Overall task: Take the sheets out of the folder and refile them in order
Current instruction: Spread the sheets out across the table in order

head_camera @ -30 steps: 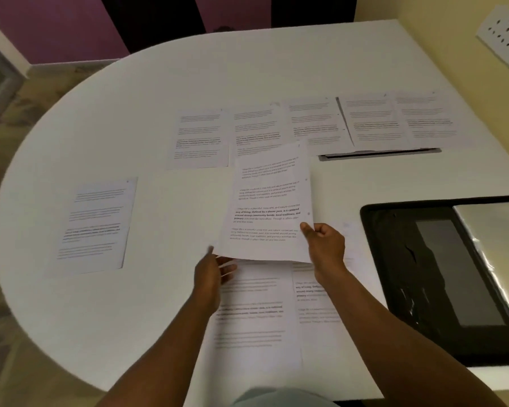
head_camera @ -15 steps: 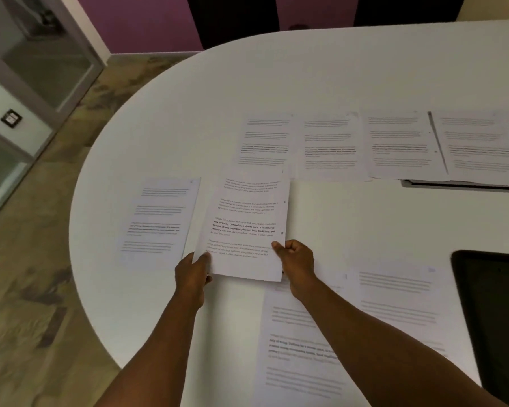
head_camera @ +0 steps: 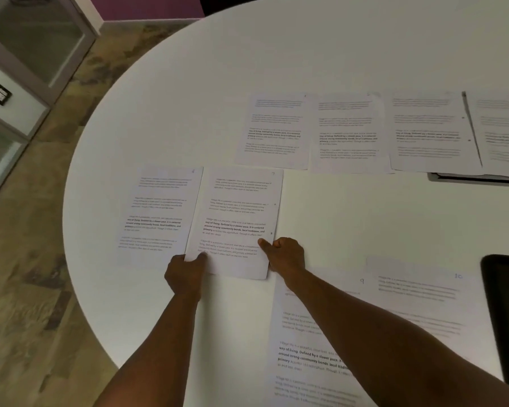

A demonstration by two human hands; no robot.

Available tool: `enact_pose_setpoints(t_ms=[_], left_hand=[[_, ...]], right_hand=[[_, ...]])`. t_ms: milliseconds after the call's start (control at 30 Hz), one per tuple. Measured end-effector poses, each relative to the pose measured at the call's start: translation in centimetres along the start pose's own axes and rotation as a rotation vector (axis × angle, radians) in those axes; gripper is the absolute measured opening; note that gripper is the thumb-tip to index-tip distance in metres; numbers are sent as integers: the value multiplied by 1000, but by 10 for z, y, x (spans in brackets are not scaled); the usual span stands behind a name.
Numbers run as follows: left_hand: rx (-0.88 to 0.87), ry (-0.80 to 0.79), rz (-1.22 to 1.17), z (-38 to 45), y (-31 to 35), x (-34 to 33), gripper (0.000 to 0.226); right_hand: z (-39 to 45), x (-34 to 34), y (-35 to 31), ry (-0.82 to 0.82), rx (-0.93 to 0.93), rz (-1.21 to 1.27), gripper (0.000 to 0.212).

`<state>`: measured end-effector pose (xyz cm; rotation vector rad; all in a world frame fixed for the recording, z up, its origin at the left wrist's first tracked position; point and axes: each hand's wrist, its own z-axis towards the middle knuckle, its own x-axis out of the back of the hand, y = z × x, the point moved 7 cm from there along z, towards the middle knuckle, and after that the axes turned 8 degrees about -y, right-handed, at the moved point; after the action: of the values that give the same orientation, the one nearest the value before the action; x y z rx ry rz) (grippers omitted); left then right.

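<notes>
A printed sheet marked 7 (head_camera: 238, 218) lies on the white table (head_camera: 276, 54), right beside a sheet marked 6 (head_camera: 159, 212). My left hand (head_camera: 185, 274) pinches the sheet's lower left corner. My right hand (head_camera: 285, 254) pinches its lower right edge with the thumb on top. Further sheets form a back row (head_camera: 347, 133), some resting on the open folder (head_camera: 476, 177). Sheets marked 9 (head_camera: 303, 362) and 10 (head_camera: 423, 292) lie near me, partly under my right arm.
A black tray or case (head_camera: 506, 318) sits at the right edge of the view. The table's rounded edge runs along the left, with a patterned floor (head_camera: 27, 259) and a glass door (head_camera: 27, 39) beyond.
Both hands carried the sheet to the left and lowered it flat onto the table beside the sheet marked 6. The view swung left with them.
</notes>
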<state>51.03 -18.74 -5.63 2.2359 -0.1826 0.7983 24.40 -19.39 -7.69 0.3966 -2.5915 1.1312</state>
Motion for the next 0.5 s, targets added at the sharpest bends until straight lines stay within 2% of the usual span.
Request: enact_pose_setpoints(t_ms=[67,133,267,367,500], left_hand=[[-11,57,79,-7,3,2,61],[-13,76,137,-19,5,2,71],[-108,86,306,-49,9,-6,67],[-274,-11,360,-76,9,-26,54],[-515,-235,438,-118,-1,-64,43]], right_hand=[[-7,8,0,47,27,-164,48],[-18,20,3,134,76,-173,40],[-47,42,8,265,267,-153,34],[-73,57,26,313,376,-190,26],[-104,72,77,328,372,-207,20]])
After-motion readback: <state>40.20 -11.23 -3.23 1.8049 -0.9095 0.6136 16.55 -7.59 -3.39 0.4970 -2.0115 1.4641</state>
